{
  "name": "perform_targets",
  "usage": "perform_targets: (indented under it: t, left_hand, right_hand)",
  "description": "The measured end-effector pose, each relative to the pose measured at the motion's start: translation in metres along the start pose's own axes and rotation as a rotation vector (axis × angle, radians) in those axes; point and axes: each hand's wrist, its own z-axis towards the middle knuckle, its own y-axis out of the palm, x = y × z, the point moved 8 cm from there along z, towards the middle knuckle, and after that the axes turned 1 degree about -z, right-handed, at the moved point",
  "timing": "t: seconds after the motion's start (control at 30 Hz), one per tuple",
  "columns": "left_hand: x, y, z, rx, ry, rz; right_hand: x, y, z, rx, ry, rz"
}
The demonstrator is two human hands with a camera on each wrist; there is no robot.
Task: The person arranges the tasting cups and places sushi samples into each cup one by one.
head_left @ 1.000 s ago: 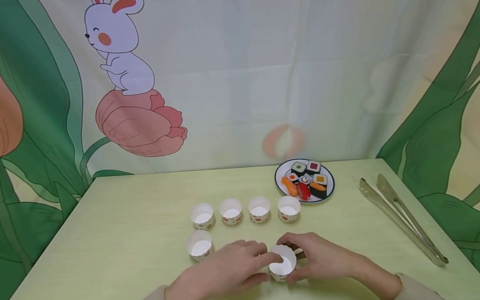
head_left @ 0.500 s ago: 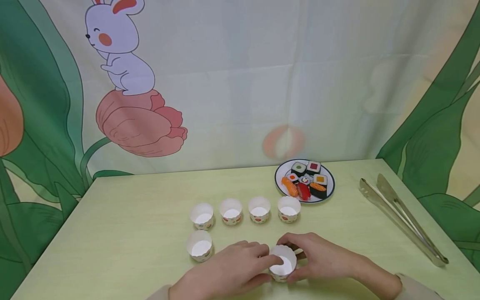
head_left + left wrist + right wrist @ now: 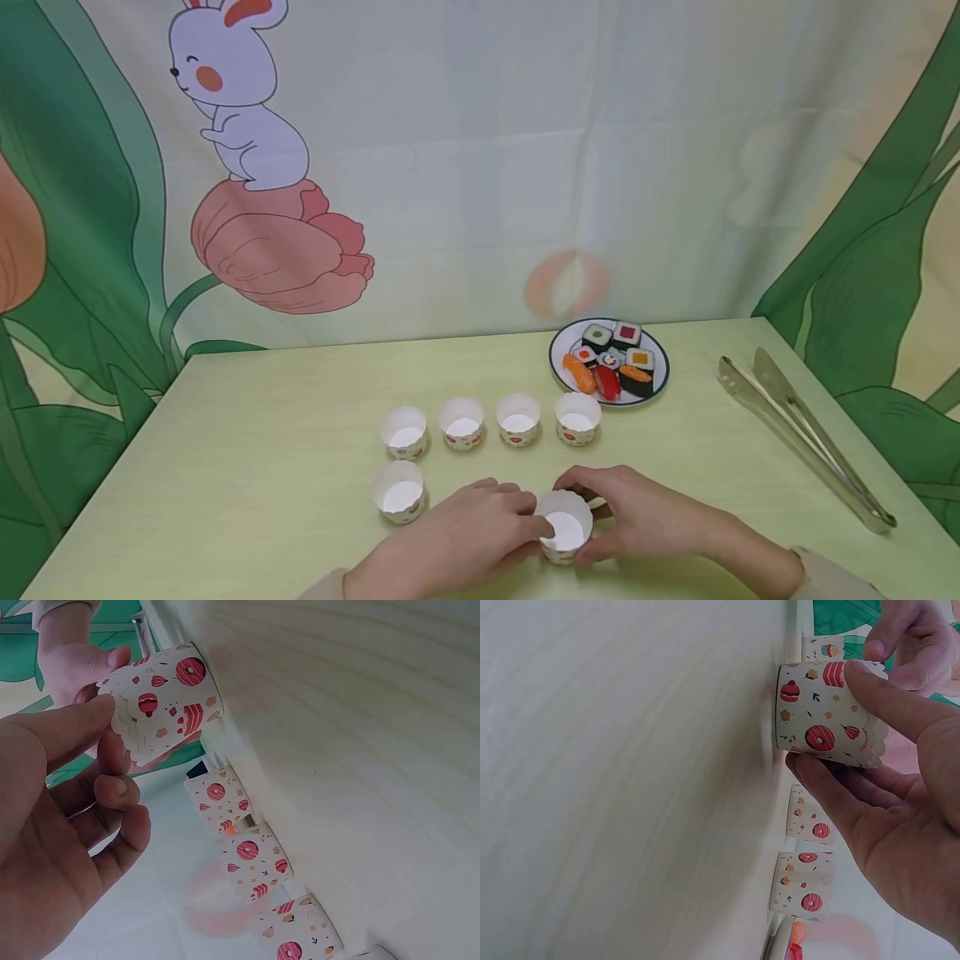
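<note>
In the head view, a white paper baking cup (image 3: 564,525) with a scalloped rim stands on the table between both hands. My left hand (image 3: 468,533) pinches its left rim, a finger inside the cup and the thumb outside. My right hand (image 3: 645,512) holds the same cup from the right, thumb near the front and fingers curled behind. Printed doughnuts and cakes cover the cup wall (image 3: 821,712) in the right wrist view. The left wrist view shows thin layered lines near the rim; whether cups are nested there I cannot tell.
Several matching cups (image 3: 462,423) stand in a row behind the hands, and one more cup (image 3: 399,492) sits at the front left. A plate (image 3: 556,367) of toy-like sushi (image 3: 607,382) lies at the back. Metal tongs (image 3: 806,442) lie spread on the right.
My left finger has drawn back leftward from the cup's inside toward its left rim. The right hand and the cup have stayed in place.
</note>
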Motion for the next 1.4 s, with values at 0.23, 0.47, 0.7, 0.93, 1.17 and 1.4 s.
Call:
perform_targets:
  t: [0.23,0.47,0.7,0.93,1.17,1.4]
  left_hand:
    - [0.0002,0.0009,0.0009,-0.01,0.019,0.003]
    - [0.002,0.0009,0.0021,0.006,0.036,0.022]
    - [0.0031,0.0017,0.0035,0.014,0.045,0.038]
    - [0.0032,0.0019,0.0046,0.013,0.045,0.048]
    - [0.0033,0.0012,0.0044,0.009,0.034,0.035]
    - [0.0024,-0.0011,0.0042,0.007,0.018,0.025]
  right_hand:
    - [0.0004,-0.0002,0.0006,-0.002,0.019,0.003]
    - [-0.0007,-0.0002,-0.0002,0.002,0.005,0.0]
    - [-0.0009,0.0,0.0004,-0.002,0.013,-0.005]
    - [-0.0007,-0.0002,0.0005,0.004,0.01,-0.012]
    - [-0.0008,-0.0003,0.0003,0.004,0.006,-0.008]
    - [-0.0007,-0.0002,-0.0003,0.007,0.003,-0.008]
